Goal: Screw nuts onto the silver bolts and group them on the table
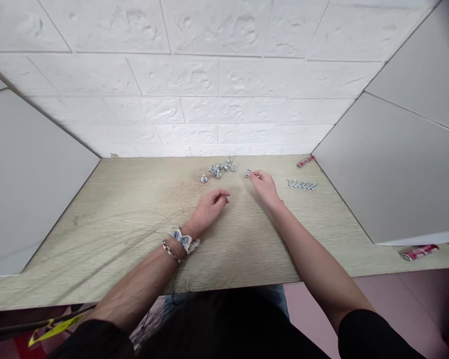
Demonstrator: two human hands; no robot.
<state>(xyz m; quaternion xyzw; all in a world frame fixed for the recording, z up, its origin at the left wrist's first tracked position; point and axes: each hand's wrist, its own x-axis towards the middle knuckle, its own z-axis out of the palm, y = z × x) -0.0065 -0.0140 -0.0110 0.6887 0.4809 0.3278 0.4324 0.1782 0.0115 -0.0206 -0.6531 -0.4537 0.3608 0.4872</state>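
My right hand reaches toward the back of the wooden table, its fingertips pinched on a small metal screw. Just left of it lies a loose cluster of several small metal screws. My left hand rests on the table nearer to me, fingers curled loosely inward; whether anything is in them is hidden. A scrunchie and a chain bracelet circle its wrist. A neat row of several longer bolts lies to the right of my right hand.
A white brick-pattern wall closes the back, and grey panels flank both sides. A red marker lies at the back right corner. Another red object sits at the table's right front edge.
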